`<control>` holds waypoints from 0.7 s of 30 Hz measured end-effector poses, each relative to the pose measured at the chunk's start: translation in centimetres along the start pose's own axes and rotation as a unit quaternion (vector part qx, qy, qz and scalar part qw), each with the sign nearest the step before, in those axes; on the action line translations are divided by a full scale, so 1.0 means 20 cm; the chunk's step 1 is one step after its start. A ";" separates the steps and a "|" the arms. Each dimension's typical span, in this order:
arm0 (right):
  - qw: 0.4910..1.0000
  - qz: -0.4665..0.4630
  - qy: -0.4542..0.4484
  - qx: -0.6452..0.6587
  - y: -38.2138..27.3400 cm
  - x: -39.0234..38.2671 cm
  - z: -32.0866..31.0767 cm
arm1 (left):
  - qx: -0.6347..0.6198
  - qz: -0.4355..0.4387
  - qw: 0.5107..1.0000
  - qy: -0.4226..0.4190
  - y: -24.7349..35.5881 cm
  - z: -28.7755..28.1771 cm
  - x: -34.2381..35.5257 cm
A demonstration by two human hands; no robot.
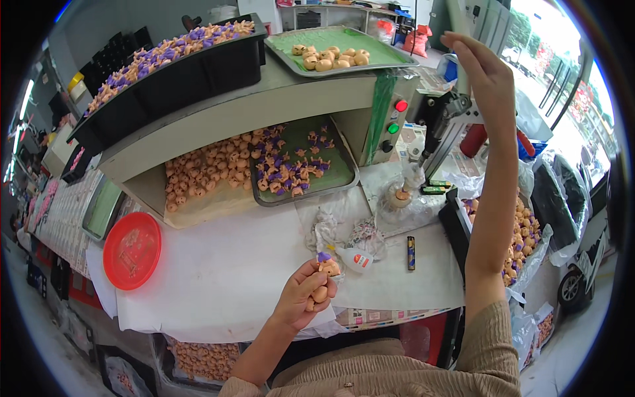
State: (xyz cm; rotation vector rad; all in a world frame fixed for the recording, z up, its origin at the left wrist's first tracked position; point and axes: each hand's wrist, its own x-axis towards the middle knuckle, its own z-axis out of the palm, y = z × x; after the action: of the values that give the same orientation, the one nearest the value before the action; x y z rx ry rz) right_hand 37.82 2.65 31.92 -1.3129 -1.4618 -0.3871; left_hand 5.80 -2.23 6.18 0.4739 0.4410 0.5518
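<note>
My left hand (302, 295) is closed around a small doll (329, 266) in peach plastic with a purple top, above the white-covered table (218, 271). Rounded peach parts show between the fingers below it. At the upper right, my right hand (486, 86) is raised with its fingers stretched out, against a pale green lever (458, 66) of a metal hand press (440, 135); whether the palm touches the lever cannot be made out. Just beyond my left hand lie a small white bottle (358, 260) and a crumpled cloth (324, 231).
A machine opening holds peach doll heads (205, 169) and a dark tray (340, 187) of purple-and-peach pieces. On top are a black bin (178, 83) and a green-lined tray (284, 56). A red plate (132, 250) stands left; a battery (411, 253) lies right, near a filled bin (453, 225).
</note>
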 end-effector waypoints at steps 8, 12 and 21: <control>0.984 0.106 0.098 -0.109 0.08 -0.68 -0.08 | -0.012 0.034 0.999 0.037 0.03 -0.12 -0.06; 0.956 0.179 -0.164 -0.163 0.18 -1.12 0.04 | -0.007 0.040 0.997 0.072 0.06 -0.11 -0.05; 0.977 0.138 -0.140 -0.085 0.44 -1.27 0.16 | 0.029 0.031 0.999 0.010 -0.01 0.06 0.05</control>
State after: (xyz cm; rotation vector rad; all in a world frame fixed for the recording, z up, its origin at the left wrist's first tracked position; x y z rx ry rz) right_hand 38.93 -4.61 5.96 -1.7388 -1.4725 -0.1487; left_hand 7.13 -2.18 6.74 0.5392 0.4638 0.6043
